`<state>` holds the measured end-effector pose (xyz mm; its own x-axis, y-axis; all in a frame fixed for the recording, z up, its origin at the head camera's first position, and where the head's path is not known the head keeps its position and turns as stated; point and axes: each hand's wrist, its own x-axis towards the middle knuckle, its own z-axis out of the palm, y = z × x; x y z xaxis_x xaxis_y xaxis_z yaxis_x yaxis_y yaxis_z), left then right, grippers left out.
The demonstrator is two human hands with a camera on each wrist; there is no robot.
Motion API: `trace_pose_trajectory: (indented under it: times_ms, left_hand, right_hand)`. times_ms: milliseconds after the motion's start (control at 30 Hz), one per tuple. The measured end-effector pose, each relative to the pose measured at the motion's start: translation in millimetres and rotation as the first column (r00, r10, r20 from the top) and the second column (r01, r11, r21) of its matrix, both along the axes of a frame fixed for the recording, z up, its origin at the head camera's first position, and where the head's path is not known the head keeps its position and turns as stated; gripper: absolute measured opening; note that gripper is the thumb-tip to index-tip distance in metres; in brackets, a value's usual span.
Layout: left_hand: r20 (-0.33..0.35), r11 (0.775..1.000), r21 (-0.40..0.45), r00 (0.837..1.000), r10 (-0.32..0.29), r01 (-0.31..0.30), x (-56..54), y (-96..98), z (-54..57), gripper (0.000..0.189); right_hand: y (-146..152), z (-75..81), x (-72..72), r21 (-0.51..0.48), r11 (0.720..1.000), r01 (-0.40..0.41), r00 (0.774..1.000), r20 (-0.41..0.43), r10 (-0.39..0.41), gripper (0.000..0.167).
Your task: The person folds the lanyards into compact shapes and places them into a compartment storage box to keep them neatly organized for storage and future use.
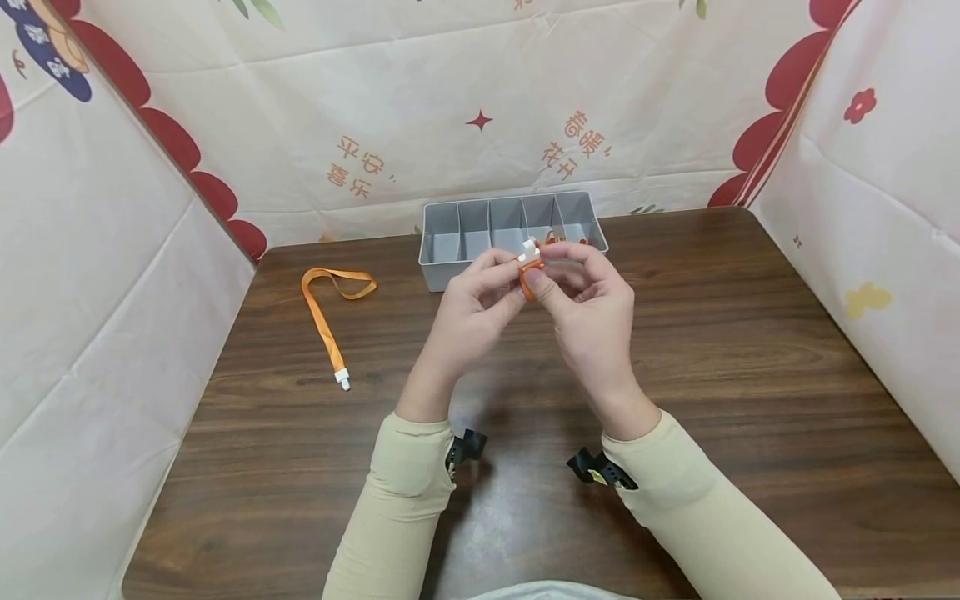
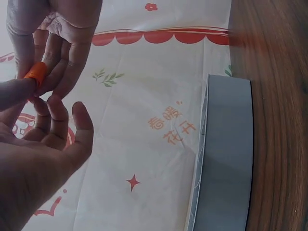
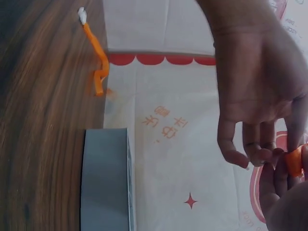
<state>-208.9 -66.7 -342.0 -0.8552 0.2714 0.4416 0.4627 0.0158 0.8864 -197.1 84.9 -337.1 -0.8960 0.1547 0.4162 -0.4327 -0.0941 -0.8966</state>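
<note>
Both hands meet in front of the grey box around a small rolled orange lanyard (image 1: 528, 287) with a white clip (image 1: 529, 252) at its top. My left hand (image 1: 474, 307) pinches the roll at its left side, thumb and fingertips at the band. From the right, my right hand (image 1: 596, 321) grips it with the thumb laid across the orange band. In the left wrist view the orange roll (image 2: 36, 73) shows between the fingers of the two hands. The right wrist view has the orange band (image 3: 294, 161) at its right edge, partly hidden by fingers.
Behind the hands stands a grey box (image 1: 442, 275) with several compartments; orange pieces (image 1: 553, 237) show in the right-hand ones. A second orange lanyard (image 1: 321, 321) with a white clip lies loose at the left of the wooden table (image 1: 750, 358). Printed cloth walls surround the table.
</note>
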Motion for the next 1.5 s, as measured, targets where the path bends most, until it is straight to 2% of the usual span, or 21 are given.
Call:
trace_pose_trajectory:
  times_ms: [100,233,367,500,567,667,867,1000,1133,1267,1333,1433,1500]
  left_hand:
    - [0.026,1.000,-0.011,0.999,-0.026,0.026,2.1,-0.9,2.0,0.033]
    - [0.011,0.999,-0.013,0.999,-0.033,0.033,2.1,-0.4,0.9,0.031]
    - [0.006,0.998,0.056,0.999,0.033,-0.034,-0.2,1.4,-2.2,0.023]
    - [0.048,0.981,0.169,0.995,0.092,-0.099,-0.2,0.7,-1.6,0.017]
    - [0.061,0.976,0.180,0.992,0.109,-0.118,0.0,0.2,-1.2,0.014]
    - [0.080,0.977,0.168,0.990,0.119,-0.131,0.8,0.2,-0.7,0.015]
    - [0.128,0.984,0.115,0.984,0.122,-0.136,3.6,1.8,1.5,0.028]
    - [0.176,0.985,0.088,0.975,0.134,-0.151,3.3,0.3,3.4,0.021]
    - [0.211,0.985,0.094,0.969,0.124,-0.147,3.1,-4.9,5.9,0.021]
    - [0.212,0.984,0.095,0.969,0.126,-0.149,1.6,-10.4,6.4,0.022]
    - [0.200,0.986,0.079,0.971,0.130,-0.148,0.5,-13.0,6.9,0.021]
    - [0.181,0.991,0.030,0.976,0.120,-0.127,-1.1,-15.8,9.2,0.017]
    - [0.184,0.994,-0.016,0.977,0.112,-0.111,-2.2,-16.5,11.1,0.015]
  right_hand:
    - [0.8,-2.3,-0.3,-0.029,1.000,0.011,1.000,-0.012,-0.011,0.017]
    - [1.9,-4.3,-1.8,-0.094,0.995,-0.021,1.000,-0.007,0.020,0.025]
    - [2.7,-5.2,-2.1,-0.105,0.994,-0.043,0.999,-0.005,0.043,0.028]
    - [3.1,-5.2,-2.5,-0.113,0.992,-0.054,0.999,0.001,0.054,0.028]
    - [3.4,-5.4,-2.9,-0.115,0.992,-0.053,0.999,0.003,0.053,0.027]
    - [4.1,-6.1,-3.3,-0.099,0.994,-0.043,0.999,0.003,0.044,0.023]
    - [6.3,-8.1,-1.6,0.018,1.000,-0.008,1.000,0.001,0.008,0.019]
    - [9.2,-9.9,-1.2,0.081,0.997,-0.021,0.999,0.033,0.018,0.021]
    - [12.3,-9.4,-2.4,0.124,0.989,-0.078,0.990,0.127,0.062,0.017]
    - [16.5,-7.3,-4.2,0.072,0.978,-0.196,0.957,0.231,0.174,0.007]
    - [18.7,-6.5,-4.8,0.050,0.971,-0.235,0.941,0.261,0.215,0.008]
    - [21.3,-4.8,-4.8,0.070,0.965,-0.251,0.933,0.284,0.222,0.009]
    - [21.8,-2.6,-5.8,0.125,0.962,-0.244,0.934,0.298,0.198,0.013]
